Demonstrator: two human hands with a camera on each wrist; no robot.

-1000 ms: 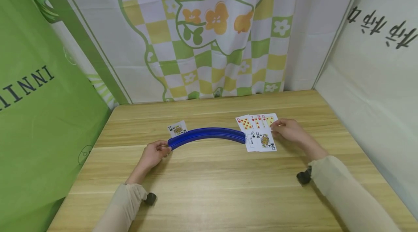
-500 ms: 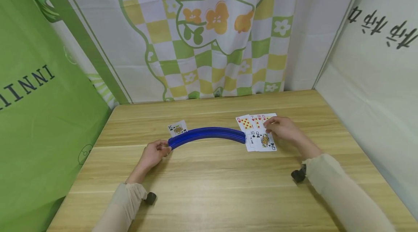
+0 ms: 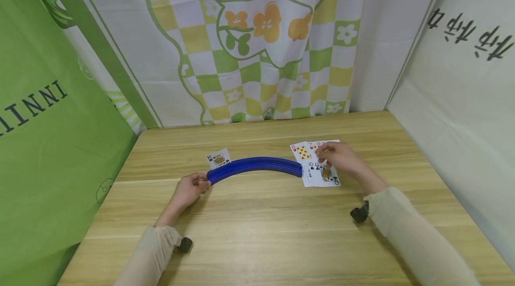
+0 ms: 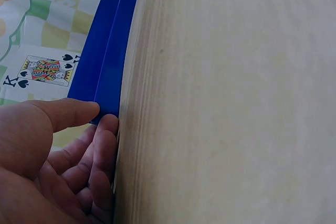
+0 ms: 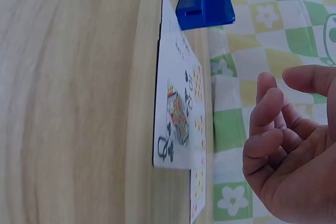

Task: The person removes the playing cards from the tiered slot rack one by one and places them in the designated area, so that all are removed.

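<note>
A curved blue playing card holder (image 3: 254, 164) lies across the middle of the table. My left hand (image 3: 188, 191) pinches its left end between thumb and fingers, plain in the left wrist view. Near that end a king of spades (image 4: 47, 71) stands upright at the holder. By the holder's right end lie overlapping playing cards: a back row of red ones, with the eight of hearts (image 3: 302, 152) leftmost, and a front group topped by a queen of clubs (image 3: 329, 175). Above these cards hovers my right hand (image 3: 341, 157), fingers loosely curled, nothing between thumb and fingertips. It covers part of the back row.
The wooden table (image 3: 257, 232) has its back edge against a checked, flowered curtain (image 3: 265, 53). A green cloth (image 3: 52, 152) hangs on the left, a white one (image 3: 462, 120) on the right.
My right hand has moved left over the back row of cards, from its right end toward the middle. The left hand, the holder and the king of spades have kept their places.
</note>
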